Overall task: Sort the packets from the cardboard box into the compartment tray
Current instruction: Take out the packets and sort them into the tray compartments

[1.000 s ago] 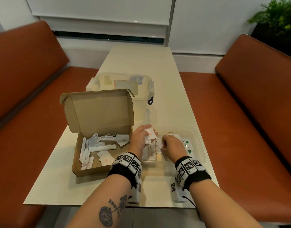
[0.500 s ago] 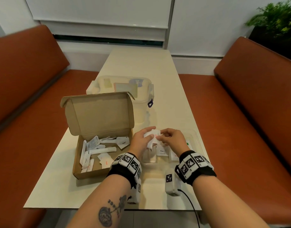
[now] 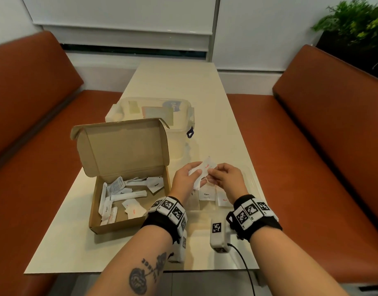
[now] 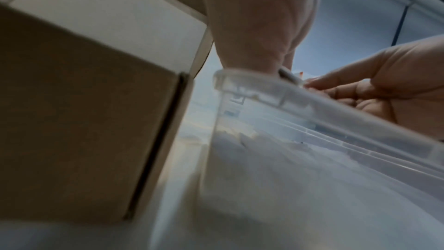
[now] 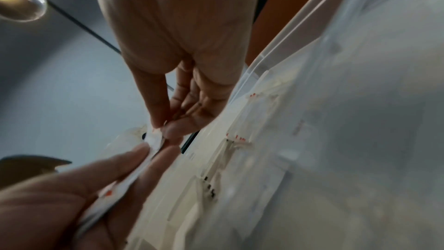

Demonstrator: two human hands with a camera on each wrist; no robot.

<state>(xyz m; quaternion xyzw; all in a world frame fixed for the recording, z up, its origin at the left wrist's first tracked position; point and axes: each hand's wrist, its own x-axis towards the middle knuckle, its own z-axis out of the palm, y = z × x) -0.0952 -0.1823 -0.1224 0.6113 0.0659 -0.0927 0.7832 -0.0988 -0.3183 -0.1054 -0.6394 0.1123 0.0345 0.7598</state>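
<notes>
Above the clear compartment tray (image 3: 253,180), my left hand (image 3: 187,178) holds a small stack of white packets (image 3: 197,178). My right hand (image 3: 224,178) pinches one white packet with red print (image 3: 208,166) at the top of that stack, thumb and forefinger on its edge (image 5: 156,136). The open cardboard box (image 3: 94,212) sits left of the tray with several white packets (image 3: 124,196) inside. Packets marked "Pepper" (image 3: 206,194) and one with red print (image 3: 224,200) lie in tray compartments. The left wrist view shows the tray's rim (image 4: 276,90) and the box's side (image 4: 84,121).
A lidded clear plastic container (image 3: 154,112) stands behind the box. The box's lid (image 3: 124,146) stands upright. Orange benches (image 3: 322,146) flank the narrow cream table (image 3: 183,82). A plant (image 3: 354,24) is at the far right.
Both hands rose from the tray and met above it. The right hand came over to the left hand's stack and now pinches the top packet.
</notes>
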